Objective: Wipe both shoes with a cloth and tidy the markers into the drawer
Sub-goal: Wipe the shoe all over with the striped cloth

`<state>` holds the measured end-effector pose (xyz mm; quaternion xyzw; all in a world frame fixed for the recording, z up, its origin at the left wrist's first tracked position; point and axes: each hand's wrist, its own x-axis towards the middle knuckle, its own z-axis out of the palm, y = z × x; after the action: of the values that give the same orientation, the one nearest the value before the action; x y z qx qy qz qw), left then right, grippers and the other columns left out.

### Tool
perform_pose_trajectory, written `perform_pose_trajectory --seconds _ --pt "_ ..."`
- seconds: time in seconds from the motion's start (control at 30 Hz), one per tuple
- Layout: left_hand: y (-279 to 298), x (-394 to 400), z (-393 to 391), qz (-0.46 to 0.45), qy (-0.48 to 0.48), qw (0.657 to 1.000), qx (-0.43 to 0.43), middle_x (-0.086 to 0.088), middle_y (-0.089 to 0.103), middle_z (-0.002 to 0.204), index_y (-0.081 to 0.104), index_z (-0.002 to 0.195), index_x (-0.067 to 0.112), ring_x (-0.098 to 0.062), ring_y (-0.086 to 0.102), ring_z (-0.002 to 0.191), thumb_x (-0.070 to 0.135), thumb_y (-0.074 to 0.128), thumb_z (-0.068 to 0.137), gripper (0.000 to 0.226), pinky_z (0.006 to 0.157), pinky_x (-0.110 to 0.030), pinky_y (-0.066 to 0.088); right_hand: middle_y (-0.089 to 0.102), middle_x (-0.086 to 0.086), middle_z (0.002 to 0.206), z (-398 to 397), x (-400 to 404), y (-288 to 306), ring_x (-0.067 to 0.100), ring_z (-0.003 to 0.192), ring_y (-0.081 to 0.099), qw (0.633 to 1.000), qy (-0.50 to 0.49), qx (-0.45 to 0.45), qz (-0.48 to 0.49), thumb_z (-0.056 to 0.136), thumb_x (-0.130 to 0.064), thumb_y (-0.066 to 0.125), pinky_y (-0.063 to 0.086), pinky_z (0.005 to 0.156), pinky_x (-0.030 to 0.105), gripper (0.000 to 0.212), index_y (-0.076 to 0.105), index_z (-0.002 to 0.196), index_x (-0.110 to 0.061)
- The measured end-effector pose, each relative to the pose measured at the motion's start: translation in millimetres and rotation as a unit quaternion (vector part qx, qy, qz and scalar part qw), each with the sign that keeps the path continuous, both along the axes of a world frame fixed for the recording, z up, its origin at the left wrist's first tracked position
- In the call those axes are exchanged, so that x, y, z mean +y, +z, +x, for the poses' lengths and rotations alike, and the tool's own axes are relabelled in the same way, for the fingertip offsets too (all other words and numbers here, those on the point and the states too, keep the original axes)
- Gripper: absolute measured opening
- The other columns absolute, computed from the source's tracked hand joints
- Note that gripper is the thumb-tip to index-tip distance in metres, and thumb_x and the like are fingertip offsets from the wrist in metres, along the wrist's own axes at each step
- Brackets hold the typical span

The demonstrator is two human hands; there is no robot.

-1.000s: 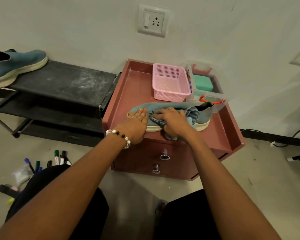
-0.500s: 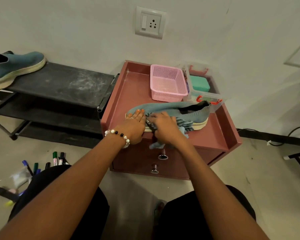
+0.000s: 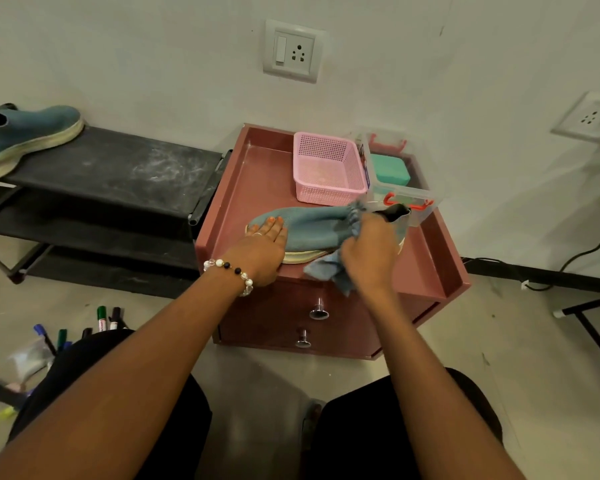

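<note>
The left hand [image 3: 262, 249] pressed flat on the shoe [image 3: 312, 228] near the cabinet top's [image 3: 253, 188] front edge; the right hand [image 3: 369, 252] apparently gripped the cloth [image 3: 329, 270].

cabinet top [image 3: 257, 174]: shoe [image 3: 312, 226], basket [image 3: 326, 171], box [image 3: 409, 199] | rack [image 3: 118, 168]: shoe [image 3: 25, 133]

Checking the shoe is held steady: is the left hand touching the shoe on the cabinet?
Touching. The head view shows the left hand lying flat on the toe of the shoe, fingers straight, no gap.
</note>
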<state>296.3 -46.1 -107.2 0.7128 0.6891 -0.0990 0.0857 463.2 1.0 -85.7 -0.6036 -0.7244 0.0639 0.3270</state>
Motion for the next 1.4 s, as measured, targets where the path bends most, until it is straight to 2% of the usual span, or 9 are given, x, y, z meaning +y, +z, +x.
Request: perform_pose_trajectory --seconds 0.1,0.23,0.33,0.4,0.57,0.83,1.0,1.1,1.4 --pt "-0.9 -1.0 1.4 -0.004 0.001 1.0 0.003 -0.017 -0.014 0.157 -0.006 0.15 0.0 -0.028 -0.01 0.146 0.012 0.045 0.093 0.077 0.118 -0.042 -0.001 0.046 0.017 0.138 -29.8 -16.1 -31.5 0.033 0.134 0.036 0.969 0.087 -0.216 -0.084 0.075 -0.016 0.068 0.026 0.11 0.046 0.06 0.049 0.13 -0.003" --pt "-2.6 -0.8 -0.1 -0.018 0.002 1.0 -0.008 -0.015 -0.017 0.157 -0.008 0.15 0.001 -0.026 -0.012 0.146 0.011 0.046 0.092 0.08 0.118 -0.041 -0.003 0.025 0.009 0.155 -43.3 -16.3 -35.4 0.022 0.146 0.01 0.931 0.25 -0.252 -0.083 0.081 -0.006 0.057 -0.002 0.117 0.04 0.069 0.031 0.145 -0.005" --pt "-8.3 0.4 -4.5 -0.01 -0.002 1.0 -0.017 -0.014 -0.016 0.157 -0.007 0.15 0.003 -0.025 -0.012 0.146 0.014 0.044 0.094 0.077 0.117 -0.039 -0.005 0.024 0.001 0.156 -16.1 1.4 -21.4 0.018 0.146 0.013 0.909 0.28 -0.292 -0.1 0.078 0.0 0.058 0.001 0.117 0.039 0.076 0.031 0.148 -0.014" --pt "-11.0 0.6 -6.1 -0.005 -0.003 1.0 -0.024 -0.014 -0.016 0.158 -0.007 0.15 0.004 -0.025 -0.011 0.146 0.017 0.044 0.095 0.076 0.117 -0.038 -0.005 0.025 -0.004 0.156 4.4 11.4 -20.0 0.018 0.146 0.013 0.915 0.211 -0.332 -0.085 0.082 -0.001 0.054 0.0 0.116 0.048 0.072 0.031 0.148 -0.02" --pt "-3.9 -0.1 -6.1 -0.032 -0.009 0.999 -0.033 -0.014 -0.019 0.157 -0.01 0.15 0.004 -0.025 -0.015 0.146 0.028 0.053 0.093 0.089 0.116 -0.037 -0.008 0.018 0.014 0.156 -8.0 -0.9 -29.4 0.032 0.146 0.003 0.931 0.083 -0.342 -0.095 0.09 -0.004 0.041 -0.001 0.114 0.057 0.059 0.026 0.146 -0.004" --pt "-3.2 0.7 -4.6 -0.049 -0.02 0.999 -0.008 -0.014 -0.023 0.155 -0.014 0.149 0.004 -0.026 -0.017 0.145 0.05 0.059 0.087 0.105 0.117 -0.041 -0.007 0.015 0.002 0.158 -25.3 -4.8 -25.7 0.021 0.147 0.004 0.893 0.28 -0.331 -0.119 0.08 0.003 0.051 -0.001 0.116 0.048 0.076 0.023 0.149 -0.013" --pt "-3.9 0.2 -6.6 -0.047 -0.019 0.998 -0.023 -0.014 -0.023 0.155 -0.013 0.149 0.004 -0.025 -0.017 0.145 0.049 0.06 0.087 0.106 0.116 -0.038 -0.008 0.021 0.001 0.157 5.4 4.9 -15.9 0.026 0.147 0.003 0.923 0.092 -0.36 -0.101 0.091 -0.001 0.039 -0.006 0.111 0.061 0.058 0.03 0.147 -0.015" --pt "-2.8 0.8 -6.1 -0.054 -0.017 0.998 -0.03 -0.013 -0.023 0.156 -0.013 0.149 0.005 -0.025 -0.018 0.145 0.051 0.062 0.084 0.109 0.117 -0.039 -0.008 0.015 0.015 0.157 -14.2 -5.7 -22.3 0.032 0.146 -0.002 0.919 0.036 -0.368 -0.134 0.096 -0.007 0.025 -0.006 0.113 0.056 0.052 0.024 0.147 -0.001" --pt "1.3 2.5 -3.7 -0.069 -0.012 0.997 -0.025 -0.013 -0.024 0.155 -0.014 0.149 0.004 -0.025 -0.018 0.145 0.044 0.064 0.084 0.109 0.118 -0.041 -0.006 0.018 0.005 0.158 -32.1 -10.7 -15.0 0.023 0.147 0.006 0.895 0.295 -0.303 -0.14 0.083 0.001 0.051 0.002 0.117 0.044 0.068 0.03 0.147 -0.01"
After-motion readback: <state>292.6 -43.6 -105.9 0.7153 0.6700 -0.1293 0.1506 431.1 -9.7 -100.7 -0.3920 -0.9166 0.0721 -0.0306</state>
